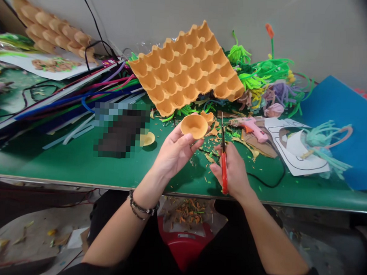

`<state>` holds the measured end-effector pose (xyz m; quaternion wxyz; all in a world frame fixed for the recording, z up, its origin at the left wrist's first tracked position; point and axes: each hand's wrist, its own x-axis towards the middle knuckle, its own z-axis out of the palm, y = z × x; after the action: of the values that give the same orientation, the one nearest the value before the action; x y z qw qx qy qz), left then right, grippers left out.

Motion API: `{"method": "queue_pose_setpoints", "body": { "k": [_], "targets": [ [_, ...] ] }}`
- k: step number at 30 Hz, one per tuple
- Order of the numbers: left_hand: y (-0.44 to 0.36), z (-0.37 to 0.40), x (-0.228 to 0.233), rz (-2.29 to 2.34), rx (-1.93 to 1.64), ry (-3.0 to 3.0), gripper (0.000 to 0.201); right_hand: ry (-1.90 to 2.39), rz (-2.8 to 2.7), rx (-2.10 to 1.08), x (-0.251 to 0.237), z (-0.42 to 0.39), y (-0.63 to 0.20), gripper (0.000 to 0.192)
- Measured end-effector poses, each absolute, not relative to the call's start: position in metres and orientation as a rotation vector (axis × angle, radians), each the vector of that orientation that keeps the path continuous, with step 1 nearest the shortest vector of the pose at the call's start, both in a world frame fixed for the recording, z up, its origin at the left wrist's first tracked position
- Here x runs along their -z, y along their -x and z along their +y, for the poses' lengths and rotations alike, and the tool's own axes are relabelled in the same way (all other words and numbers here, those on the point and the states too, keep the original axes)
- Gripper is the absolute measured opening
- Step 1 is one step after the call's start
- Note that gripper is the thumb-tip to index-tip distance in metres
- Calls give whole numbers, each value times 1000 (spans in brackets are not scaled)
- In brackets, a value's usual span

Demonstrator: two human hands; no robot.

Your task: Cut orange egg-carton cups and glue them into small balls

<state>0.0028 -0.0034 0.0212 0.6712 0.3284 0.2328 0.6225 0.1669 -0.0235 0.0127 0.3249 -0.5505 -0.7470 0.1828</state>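
Scissors (223, 155) with red handles sit in the right hand (233, 172), fingers wrapped round the grips, blades pointing away toward the far side of the table (79, 165). Left hand (173, 151) is holding up a little orange cup (194, 126) cut from egg carton, pinched by its bottom edge with the open side facing up, just left of the blade tips. Right behind it a big orange egg tray (186, 68) leans tilted over a heap of green pipe cleaners (259, 72). Pink glue gun (253, 128) lies to the right, near some paper templates (295, 152). Orange scraps (212, 132) are scattered all over the green table top.
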Motion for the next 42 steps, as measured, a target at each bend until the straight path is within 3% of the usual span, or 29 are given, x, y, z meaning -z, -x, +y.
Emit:
{"method": "queue_pose_setpoints", "body": {
  "k": [7, 12, 20, 27, 33, 42],
  "targets": [
    [-2, -3, -15, 549, -1414, -1008, 44, 1351, -2100, -352, -3, -24, -164, 43],
    [0, -4, -14, 648, -1437, -1148, 59, 1375, -2138, -311, -1, -23, -162, 41],
    [-1, -3, -14, 604, -1488, -1065, 39, 1387, -2077, -490, -4, -24, -163, 42],
    [0, -4, -15, 674, -1519, -1174, 53, 1320, -2013, -595, -5, -27, -164, 33],
    [-2, -6, -18, 724, -1664, -1450, 49, 1369, -2078, -450, -8, -29, -161, 31],
    [-4, -7, -13, 819, -1784, -1802, 49, 1478, -2086, -110, -9, -32, -159, 47]
  ]
}}
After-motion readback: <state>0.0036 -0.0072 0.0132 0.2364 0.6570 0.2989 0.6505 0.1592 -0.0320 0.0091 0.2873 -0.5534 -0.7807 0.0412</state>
